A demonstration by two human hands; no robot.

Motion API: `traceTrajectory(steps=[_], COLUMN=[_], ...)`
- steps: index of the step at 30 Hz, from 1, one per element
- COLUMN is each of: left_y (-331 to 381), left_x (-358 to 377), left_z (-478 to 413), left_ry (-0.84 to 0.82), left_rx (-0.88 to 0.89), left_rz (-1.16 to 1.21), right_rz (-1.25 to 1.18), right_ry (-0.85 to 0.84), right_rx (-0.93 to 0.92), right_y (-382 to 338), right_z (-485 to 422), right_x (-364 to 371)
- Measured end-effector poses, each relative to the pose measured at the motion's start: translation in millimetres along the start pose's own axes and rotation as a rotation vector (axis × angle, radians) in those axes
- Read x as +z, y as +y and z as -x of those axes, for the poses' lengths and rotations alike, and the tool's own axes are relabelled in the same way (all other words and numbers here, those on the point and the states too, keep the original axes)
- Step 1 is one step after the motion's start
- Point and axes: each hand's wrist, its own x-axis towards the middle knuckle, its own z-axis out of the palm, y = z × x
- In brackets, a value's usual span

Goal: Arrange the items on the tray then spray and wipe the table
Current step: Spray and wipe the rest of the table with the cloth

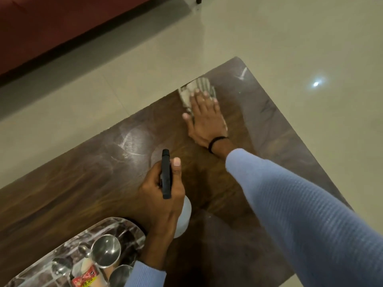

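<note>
A dark wooden table (pixel 78 189) fills the middle of the view. My right hand (pixel 206 119) lies flat on a striped grey cloth (pixel 186 94) near the table's far edge, fingers spread over it. My left hand (pixel 163 195) grips a white spray bottle (pixel 183 216) with a black trigger head (pixel 166 177), held above the table's centre, nozzle pointing away from me. A marbled tray (pixel 116 224) sits at the near left and holds two steel cups (pixel 106 250), spoons and a red packet (pixel 86 277).
White smears and ring marks (pixel 128 146) show on the tabletop left of centre, another streak (pixel 243 73) at the far corner. Glossy beige floor tiles (pixel 269 34) surround the table. A dark red sofa (pixel 51 23) stands at the upper left.
</note>
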Motion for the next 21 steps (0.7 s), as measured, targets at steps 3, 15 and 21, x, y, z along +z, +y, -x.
traceTrajectory(steps=[3,15,21], left_y=[9,31,39], left_x=[3,38,62], left_z=[-4,-14,-18], left_ry=[-0.034,-0.094,-0.035], left_rx=[0.010,0.027,-0.074], left_rz=[-0.001,0.051,0.035], right_rz=[0.038,-0.111,0.002], right_ry=[-0.069,0.081,-0.038], right_rx=[-0.259,0.342,-0.189], right_y=[15,106,48], right_z=[60,-28,-25], right_x=[5,-31,-15])
